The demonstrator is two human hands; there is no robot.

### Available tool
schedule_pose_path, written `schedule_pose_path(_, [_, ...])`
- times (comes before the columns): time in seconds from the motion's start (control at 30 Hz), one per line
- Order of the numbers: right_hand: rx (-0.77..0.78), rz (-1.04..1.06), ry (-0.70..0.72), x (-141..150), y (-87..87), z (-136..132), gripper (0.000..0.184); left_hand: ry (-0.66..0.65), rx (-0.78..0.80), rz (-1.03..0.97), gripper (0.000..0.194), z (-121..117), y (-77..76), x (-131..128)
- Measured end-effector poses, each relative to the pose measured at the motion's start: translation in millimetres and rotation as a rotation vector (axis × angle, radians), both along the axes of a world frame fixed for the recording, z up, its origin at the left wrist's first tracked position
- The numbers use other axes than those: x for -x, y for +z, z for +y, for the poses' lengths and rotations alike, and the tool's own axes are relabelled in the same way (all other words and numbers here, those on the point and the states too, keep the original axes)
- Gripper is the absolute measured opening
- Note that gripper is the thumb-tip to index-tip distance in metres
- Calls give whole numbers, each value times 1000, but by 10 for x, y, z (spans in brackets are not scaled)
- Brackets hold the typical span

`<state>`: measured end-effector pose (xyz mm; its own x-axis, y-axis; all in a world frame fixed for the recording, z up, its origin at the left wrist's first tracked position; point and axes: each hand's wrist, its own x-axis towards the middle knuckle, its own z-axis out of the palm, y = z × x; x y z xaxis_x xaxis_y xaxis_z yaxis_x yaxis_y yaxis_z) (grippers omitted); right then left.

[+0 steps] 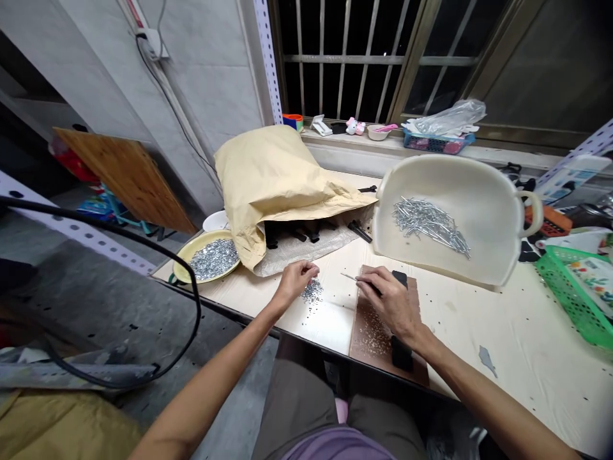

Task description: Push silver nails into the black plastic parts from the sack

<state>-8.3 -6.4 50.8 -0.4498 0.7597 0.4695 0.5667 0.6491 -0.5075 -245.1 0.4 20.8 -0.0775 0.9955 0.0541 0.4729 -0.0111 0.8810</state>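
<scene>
My left hand (297,280) is closed in a pinch beside a small pile of tiny silver metal pieces (313,292) on the table; what its fingertips hold is too small to make out. Between the thumb and fingers of my right hand (387,299) is a thin metal pin (349,276), its tip pointing left. That hand is over a brown board (371,332) scattered with small light specks. Black pads (401,353) lie on the board, partly covered by my right hand and wrist. Many similar metal pins (428,223) lie in a white basin (493,204) behind.
A yellow bowl (181,271) of silver metal pieces (214,259) stands at the table's left edge. Behind my left hand, a large paper sack (282,172) gapes, black parts inside. A green basket (567,297) sits at the right. A black cable (198,306) loops at left.
</scene>
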Motion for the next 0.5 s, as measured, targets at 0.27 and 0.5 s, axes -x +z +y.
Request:
schedule_pose_path(0.27, [-56,-215,-111,66,31,-194,29,13,91,-679,33,-278,243,-575])
schedule_pose_path(0.5, [-89,-276,-131,-51,106,-271,29,1,110,-792,32,-327,309,-691])
